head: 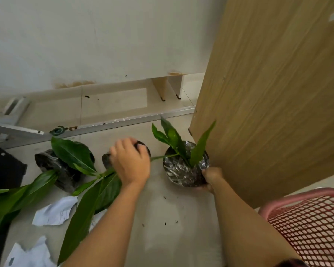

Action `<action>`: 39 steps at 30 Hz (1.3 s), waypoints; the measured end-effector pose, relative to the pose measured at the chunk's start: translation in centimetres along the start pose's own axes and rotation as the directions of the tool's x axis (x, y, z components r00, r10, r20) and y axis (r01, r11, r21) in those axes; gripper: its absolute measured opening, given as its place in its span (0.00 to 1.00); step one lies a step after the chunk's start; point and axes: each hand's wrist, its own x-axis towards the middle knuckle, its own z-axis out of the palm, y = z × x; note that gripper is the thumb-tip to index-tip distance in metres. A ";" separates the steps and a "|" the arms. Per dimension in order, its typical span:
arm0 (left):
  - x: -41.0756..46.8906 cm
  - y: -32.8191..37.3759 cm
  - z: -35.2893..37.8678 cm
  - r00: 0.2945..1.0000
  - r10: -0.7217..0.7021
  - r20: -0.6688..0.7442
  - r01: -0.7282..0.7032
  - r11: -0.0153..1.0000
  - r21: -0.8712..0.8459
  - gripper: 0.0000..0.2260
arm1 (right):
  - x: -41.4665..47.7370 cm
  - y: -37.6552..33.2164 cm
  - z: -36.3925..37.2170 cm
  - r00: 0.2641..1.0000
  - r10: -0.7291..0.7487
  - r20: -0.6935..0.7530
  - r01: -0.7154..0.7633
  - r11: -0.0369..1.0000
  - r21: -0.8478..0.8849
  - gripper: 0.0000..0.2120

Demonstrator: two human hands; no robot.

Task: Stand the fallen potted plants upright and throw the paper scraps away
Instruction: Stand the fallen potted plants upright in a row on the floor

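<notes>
On the floor [172,218], beside a tall wooden panel [278,93], one potted plant [185,164] stands upright, its long axis vertical and its leaves pointing up toward the camera. The right hand [210,178] cups the near side of this pot, fingers wrapped around the plastic-covered rim, probably steadying it so it does not tip again.

The left hand [130,162] reaches across to a second pot [143,148] that lies on its side. Its fingers curl down over the dark pot body and appear closed on it, though the far side of the grip is hidden. This plant's long axis runs roughly level with the floor, from the pot at the upper right toward the lower left, where its stem and long leaves [89,203] trail out over the floor. Holding the pot rather than the stem looks like the sensible choice for swinging it upright without snapping the leaves.

A third pot [56,170] lies fallen further left, its leaves also pointing down and left. Paper scraps [56,211] lie on the floor near the leaves, untouched, and a red mesh basket [312,228] sits at the lower right, a likely place for them.
</notes>
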 end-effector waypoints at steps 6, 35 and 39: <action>-2.2 2.0 5.6 0.822 -0.103 0.560 0.087 0.995 0.055 0.18 | 0.7 -2.5 1.6 1.000 -0.010 0.000 0.010 0.997 0.079 0.18; -2.2 -4.1 7.0 0.539 -0.439 0.719 0.679 0.732 -0.062 0.10 | -3.3 -1.1 10.9 0.618 -0.781 0.087 0.657 0.453 -0.603 0.16; -4.0 -8.0 5.8 0.219 -0.554 0.803 0.968 0.228 -0.107 0.16 | -4.8 -0.3 13.9 0.628 -0.493 0.602 0.775 0.325 -0.542 0.31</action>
